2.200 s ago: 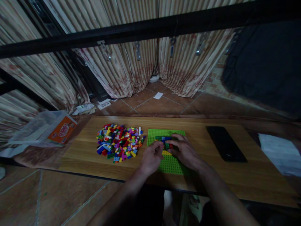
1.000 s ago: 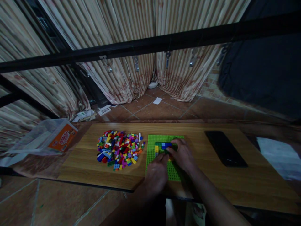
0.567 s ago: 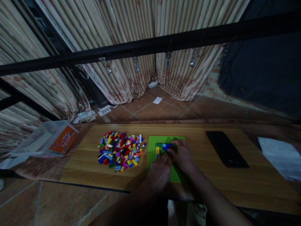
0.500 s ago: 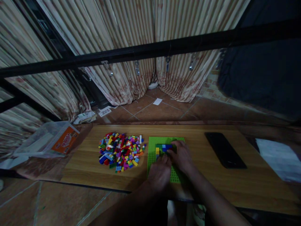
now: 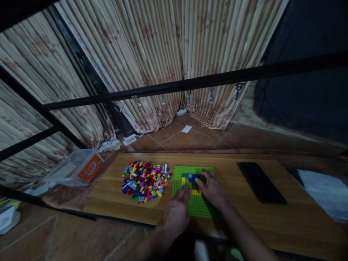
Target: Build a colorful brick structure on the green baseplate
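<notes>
A green studded baseplate [image 5: 195, 208] lies on the wooden table, bearing a small ring of toy building bricks. Blue bricks [image 5: 192, 177] form its far side, a yellow brick [image 5: 183, 180] stands at the left, and more yellow bricks [image 5: 196, 192] show along the near side. My right hand [image 5: 214, 189] is on the right side of the ring, thumb and fingers closed around bricks there. My left hand [image 5: 176, 209] is at the near left corner, fingertips pressed together by the bricks. Whatever sits between those fingertips is hidden.
Left of the baseplate is a pile of loose coloured bricks [image 5: 145, 181]. A black phone-like slab [image 5: 261, 183] lies to the right, with a white sheet [image 5: 323, 194] beyond it. A clear plastic box [image 5: 73, 165] stands off the table's left end. A dark metal rail [image 5: 163, 88] crosses above.
My left hand has drawn back a little to the left, uncovering the near yellow bricks. My right hand stays at the ring's right side. The whole view has shifted slightly.
</notes>
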Demonstrator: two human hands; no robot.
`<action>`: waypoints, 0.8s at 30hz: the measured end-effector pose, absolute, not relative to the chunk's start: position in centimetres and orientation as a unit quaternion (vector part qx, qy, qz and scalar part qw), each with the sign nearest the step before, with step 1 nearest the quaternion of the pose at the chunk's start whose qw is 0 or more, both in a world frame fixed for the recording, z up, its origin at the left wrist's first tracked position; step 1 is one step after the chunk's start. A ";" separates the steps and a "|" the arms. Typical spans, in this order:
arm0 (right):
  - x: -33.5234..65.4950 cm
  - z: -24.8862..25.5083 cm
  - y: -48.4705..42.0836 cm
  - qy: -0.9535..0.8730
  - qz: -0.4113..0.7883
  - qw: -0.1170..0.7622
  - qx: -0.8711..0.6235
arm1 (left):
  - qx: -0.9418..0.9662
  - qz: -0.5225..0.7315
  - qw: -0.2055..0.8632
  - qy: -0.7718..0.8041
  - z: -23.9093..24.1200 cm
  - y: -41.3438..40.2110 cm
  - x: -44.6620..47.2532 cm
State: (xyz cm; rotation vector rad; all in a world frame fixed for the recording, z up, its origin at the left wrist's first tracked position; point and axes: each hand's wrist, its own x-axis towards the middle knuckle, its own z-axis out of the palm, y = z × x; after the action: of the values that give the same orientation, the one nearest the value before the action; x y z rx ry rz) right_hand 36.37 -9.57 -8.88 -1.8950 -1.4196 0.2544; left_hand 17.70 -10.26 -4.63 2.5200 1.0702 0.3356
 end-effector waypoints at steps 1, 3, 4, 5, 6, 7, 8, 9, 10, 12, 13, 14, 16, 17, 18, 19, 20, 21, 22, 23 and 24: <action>36.3 -8.8 -9.6 -0.558 0.095 0.362 -0.741 | 0.895 0.130 0.192 0.381 -4.7 -10.5 16.9; 36.0 -8.8 -9.8 -0.563 0.089 0.345 -0.746 | 0.889 0.149 0.195 0.386 -4.9 -10.9 15.0; 35.9 -8.8 -9.8 -0.564 0.087 0.338 -0.748 | 0.886 0.155 0.194 0.391 -5.2 -11.0 14.0; 35.8 -8.8 -9.9 -0.564 0.086 0.332 -0.751 | 0.883 0.161 0.190 0.398 -5.5 -11.1 13.0; 35.7 -8.8 -9.9 -0.563 0.085 0.325 -0.755 | 0.880 0.164 0.187 0.404 -5.7 -11.2 12.0; 35.7 -8.8 -9.9 -0.563 0.084 0.318 -0.758 | 0.877 0.169 0.184 0.411 -6.0 -11.3 11.1; 35.7 -8.9 -9.9 -0.564 0.083 0.312 -0.760 | 0.872 0.173 0.182 0.420 -6.3 -11.3 10.2; 35.8 -9.0 -9.9 -0.566 0.082 0.306 -0.761 | 0.868 0.177 0.180 0.429 -6.4 -11.3 9.5; 35.8 -9.1 -9.8 -0.569 0.079 0.300 -0.762 | 0.862 0.181 0.178 0.439 -6.5 -11.2 8.9; 36.0 -9.4 -9.8 -0.573 0.073 0.290 -0.763 | 0.852 0.190 0.177 0.456 -6.5 -11.1 7.8; 36.0 -9.6 -9.7 -0.575 0.070 0.286 -0.763 | 0.848 0.194 0.177 0.461 -6.4 -11.0 7.4; 36.1 -9.8 -9.7 -0.575 0.067 0.283 -0.765 | 0.844 0.199 0.179 0.465 -6.3 -10.8 7.0; 36.2 -10.1 -9.6 -0.577 0.061 0.284 -0.763 | 0.834 0.209 0.188 0.474 -6.0 -10.5 6.4; 36.3 -10.3 -9.6 -0.575 0.058 0.285 -0.765 | 0.827 0.217 0.192 0.481 -5.9 -10.2 6.1; 36.4 -10.4 -9.6 -0.575 0.056 0.286 -0.765 | 0.817 0.227 0.196 0.492 -5.8 -10.0 5.8; 36.4 -10.6 -9.6 -0.577 0.056 0.284 -0.763 | 0.806 0.239 0.199 0.503 -5.8 -9.7 5.6; 36.5 -10.7 -9.6 -0.580 0.055 0.282 -0.762 | 0.794 0.253 0.201 0.516 -5.8 -9.4 5.3; 36.6 -10.9 -9.6 -0.584 0.053 0.279 -0.760 | 0.781 0.267 0.202 0.528 -5.9 -9.1 5.0; 36.7 -11.0 -9.7 -0.589 0.050 0.275 -0.758 | 0.768 0.280 0.203 0.539 -6.0 -8.8 4.7; 36.8 -11.2 -9.7 -0.593 0.045 0.273 -0.756 | 0.756 0.292 0.203 0.549 -6.0 -8.5 4.4; 36.9 -11.3 -9.8 -0.597 0.040 0.271 -0.754 | 0.745 0.302 0.202 0.559 -6.1 -8.2 4.0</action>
State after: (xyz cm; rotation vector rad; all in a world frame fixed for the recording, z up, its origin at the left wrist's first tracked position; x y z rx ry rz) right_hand 36.87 -9.80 -11.34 -2.0315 -1.6083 0.1085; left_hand 4.04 -8.23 -6.07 2.0818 1.5613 0.8430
